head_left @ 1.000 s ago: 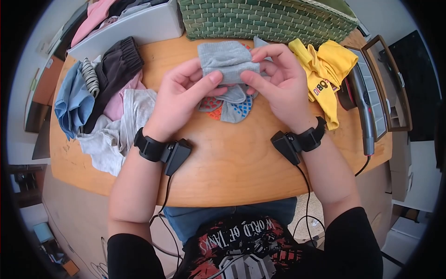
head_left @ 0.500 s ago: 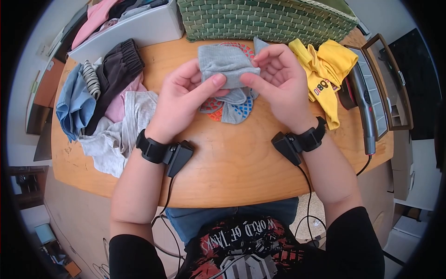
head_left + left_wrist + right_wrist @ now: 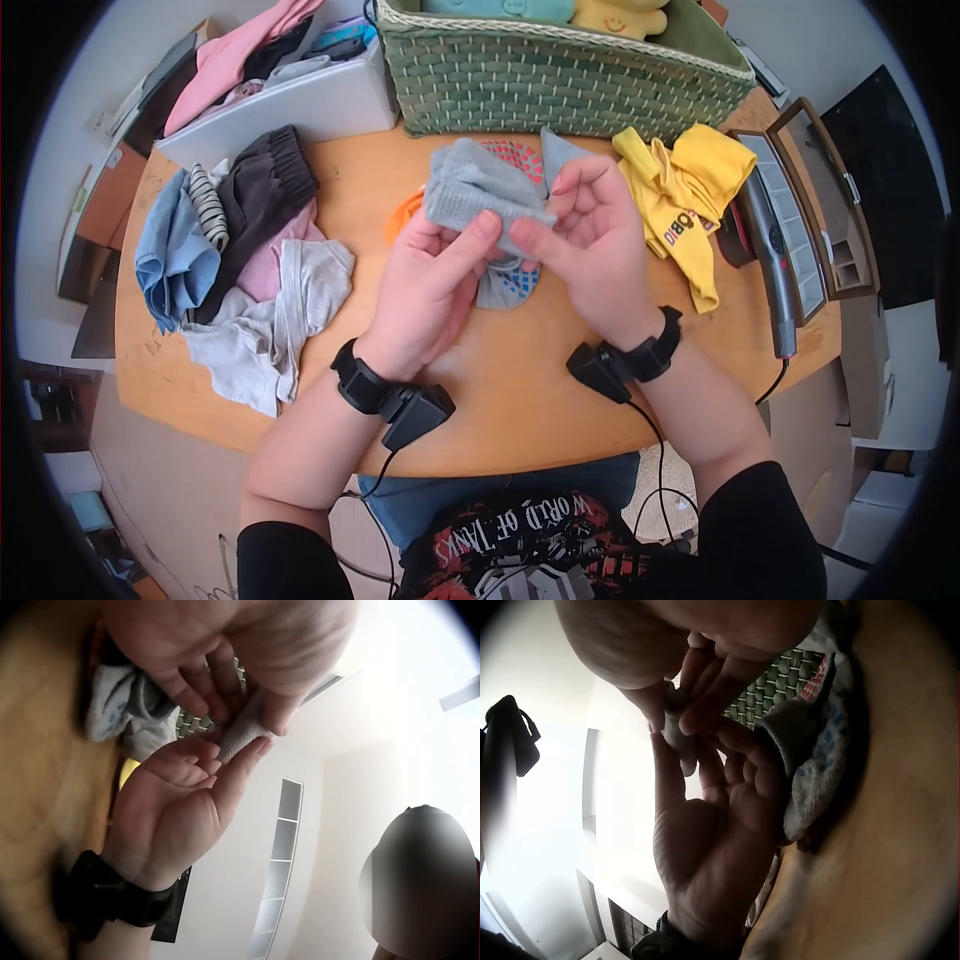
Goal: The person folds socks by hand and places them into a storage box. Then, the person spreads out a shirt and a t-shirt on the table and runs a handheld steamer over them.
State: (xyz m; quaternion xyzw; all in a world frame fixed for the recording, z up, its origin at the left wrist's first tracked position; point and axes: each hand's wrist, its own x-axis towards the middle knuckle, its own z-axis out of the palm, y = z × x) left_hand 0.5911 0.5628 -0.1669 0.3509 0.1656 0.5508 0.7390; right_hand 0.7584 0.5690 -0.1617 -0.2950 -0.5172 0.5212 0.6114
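Note:
A grey ribbed sock [image 3: 478, 185] is held up between both hands over the table. My left hand [image 3: 425, 290] pinches its lower left edge, thumb in front and fingers behind. On the other side, my right hand [image 3: 600, 250] pinches the lower right edge with thumb and fingertips; the remaining fingers are loosely bent. Seen from the left wrist, the pinched cloth [image 3: 244, 735] is a narrow fold between the two hands. Below and behind it lie more grey socks, one with blue dots [image 3: 512, 288], one with red dots [image 3: 520, 158], and an orange patch [image 3: 403, 215], partly hidden by the hands.
A green woven basket [image 3: 560, 95] with plush toys stands at the back, beside a white bin [image 3: 300, 110] of clothes. Folded clothes [image 3: 265, 300] lie at left. At right are a yellow garment [image 3: 685, 200], a grey corded appliance [image 3: 775, 260] and a glass-lidded box [image 3: 825, 210].
The head view has tipped upward, showing the toys in the basket. The held sock's upper part has slumped from a flat square into a crumpled slant. Both hands keep their pinch.

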